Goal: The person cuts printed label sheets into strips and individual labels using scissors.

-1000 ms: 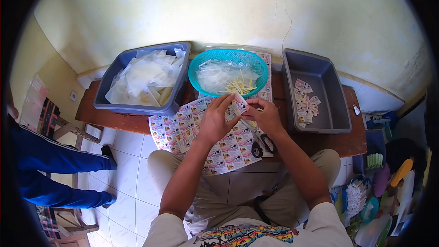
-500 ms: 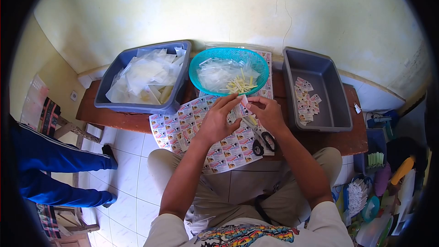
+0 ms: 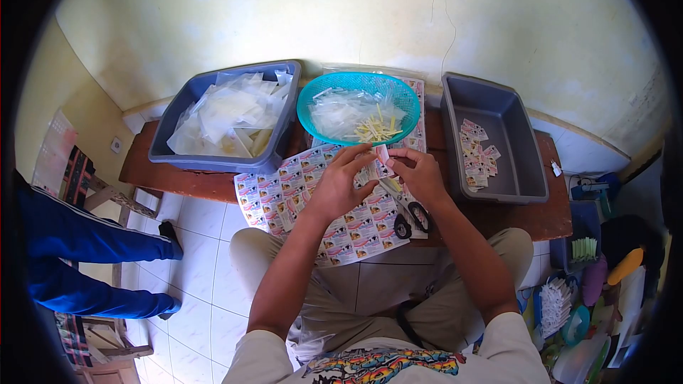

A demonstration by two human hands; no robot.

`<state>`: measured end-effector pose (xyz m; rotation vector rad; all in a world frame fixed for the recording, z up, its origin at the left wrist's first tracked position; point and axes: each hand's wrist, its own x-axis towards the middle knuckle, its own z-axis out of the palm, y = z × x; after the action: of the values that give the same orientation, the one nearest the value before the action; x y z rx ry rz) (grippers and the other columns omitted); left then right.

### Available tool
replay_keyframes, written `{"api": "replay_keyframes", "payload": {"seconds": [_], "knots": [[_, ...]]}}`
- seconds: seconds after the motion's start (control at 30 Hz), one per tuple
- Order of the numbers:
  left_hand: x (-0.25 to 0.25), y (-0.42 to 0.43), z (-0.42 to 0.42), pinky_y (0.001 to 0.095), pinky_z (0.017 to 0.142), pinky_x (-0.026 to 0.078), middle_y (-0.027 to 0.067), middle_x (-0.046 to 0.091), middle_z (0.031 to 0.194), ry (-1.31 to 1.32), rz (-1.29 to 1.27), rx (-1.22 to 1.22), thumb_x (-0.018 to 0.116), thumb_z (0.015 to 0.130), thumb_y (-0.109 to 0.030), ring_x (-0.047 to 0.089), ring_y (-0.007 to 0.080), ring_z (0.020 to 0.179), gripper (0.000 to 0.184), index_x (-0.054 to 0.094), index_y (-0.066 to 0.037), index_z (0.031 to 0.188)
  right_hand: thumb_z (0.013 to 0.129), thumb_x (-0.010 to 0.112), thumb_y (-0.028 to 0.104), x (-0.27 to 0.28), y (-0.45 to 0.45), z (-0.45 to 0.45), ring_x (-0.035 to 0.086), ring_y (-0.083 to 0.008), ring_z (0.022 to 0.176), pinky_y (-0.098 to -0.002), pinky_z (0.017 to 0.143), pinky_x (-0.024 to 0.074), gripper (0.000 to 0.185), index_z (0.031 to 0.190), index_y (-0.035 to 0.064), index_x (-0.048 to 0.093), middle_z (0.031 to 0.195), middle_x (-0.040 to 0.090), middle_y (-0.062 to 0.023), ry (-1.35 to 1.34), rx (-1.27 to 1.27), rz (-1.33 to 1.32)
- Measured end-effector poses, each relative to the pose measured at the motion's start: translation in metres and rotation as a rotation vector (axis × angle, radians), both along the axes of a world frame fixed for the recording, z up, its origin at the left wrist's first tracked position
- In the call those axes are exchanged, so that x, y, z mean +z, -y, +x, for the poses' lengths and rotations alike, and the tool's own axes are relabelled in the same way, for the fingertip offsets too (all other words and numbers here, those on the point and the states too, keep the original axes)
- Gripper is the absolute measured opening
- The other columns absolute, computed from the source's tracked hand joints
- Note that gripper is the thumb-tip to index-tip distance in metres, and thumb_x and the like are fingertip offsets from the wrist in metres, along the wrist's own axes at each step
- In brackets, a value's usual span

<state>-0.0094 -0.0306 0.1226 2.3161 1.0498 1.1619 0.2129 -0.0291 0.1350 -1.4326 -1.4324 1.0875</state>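
Note:
A small printed paper label (image 3: 382, 159) is between my hands, just in front of the turquoise basket (image 3: 304, 119). My right hand (image 3: 421, 176) pinches the label's right side between thumb and fingertips. My left hand (image 3: 337, 186) has its fingertips at the label's left edge, while its thumb stands apart from the fingers. Under my hands lie printed label sheets (image 3: 348, 238), with many repeated pictures. Black-handled scissors (image 3: 403, 227) rest on the sheets near my right wrist; their blades are partly hidden. Clear plastic pieces (image 3: 341, 112) and pale yellow strips (image 3: 377, 129) fill the basket.
On the left of the wooden bench (image 3: 192, 183) is a grey tub (image 3: 245, 165) of translucent plastic bags (image 3: 238, 110). Another grey tub (image 3: 509, 149) at right holds cut labels (image 3: 478, 160). A person in blue trousers (image 3: 99, 242) stands at left. Various household items crowd the lower right.
The label between my hands has turned so that more of its printed side shows. My hands stay almost in place, and the view has shifted slightly.

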Motion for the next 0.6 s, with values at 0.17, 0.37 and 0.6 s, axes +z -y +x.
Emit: {"api": "replay_keyframes", "payload": {"seconds": [0.17, 0.37, 0.6], "knots": [[0.0, 0.0, 0.0, 0.0473, 0.111, 0.054, 0.0157, 0.064, 0.148, 0.007, 0.002, 0.003, 0.091, 0.081, -0.011, 0.063, 0.0379, 0.133, 0.061, 0.07, -0.009, 0.138, 0.098, 0.077, 0.019, -0.003, 0.0, 0.001, 0.077, -0.0109, 0.084, -0.0265, 0.077, 0.0593, 0.03, 0.124, 0.0038, 0.079, 0.102, 0.083, -0.007, -0.002, -0.004, 0.009], [-0.003, 0.0, -0.002, 0.0473, 0.111, 0.054, 0.0159, 0.064, 0.148, -0.005, -0.001, 0.017, 0.091, 0.081, -0.012, 0.063, 0.0382, 0.133, 0.059, 0.071, -0.008, 0.136, 0.097, 0.076, 0.018, -0.007, 0.0, 0.004, 0.076, -0.0093, 0.082, -0.0263, 0.075, 0.058, 0.03, 0.123, 0.0035, 0.079, 0.094, 0.083, -0.0067, 0.063, -0.032, 0.024], [-0.021, 0.001, -0.004, 0.0476, 0.111, 0.053, 0.0174, 0.065, 0.146, -0.024, 0.012, 0.04, 0.091, 0.081, -0.014, 0.063, 0.0389, 0.132, 0.055, 0.072, -0.006, 0.132, 0.096, 0.076, 0.017, -0.017, 0.01, 0.015, 0.076, -0.0083, 0.081, -0.0262, 0.075, 0.0582, 0.03, 0.123, 0.0048, 0.079, 0.091, 0.082, -0.0059, 0.055, -0.031, 0.01]]}}
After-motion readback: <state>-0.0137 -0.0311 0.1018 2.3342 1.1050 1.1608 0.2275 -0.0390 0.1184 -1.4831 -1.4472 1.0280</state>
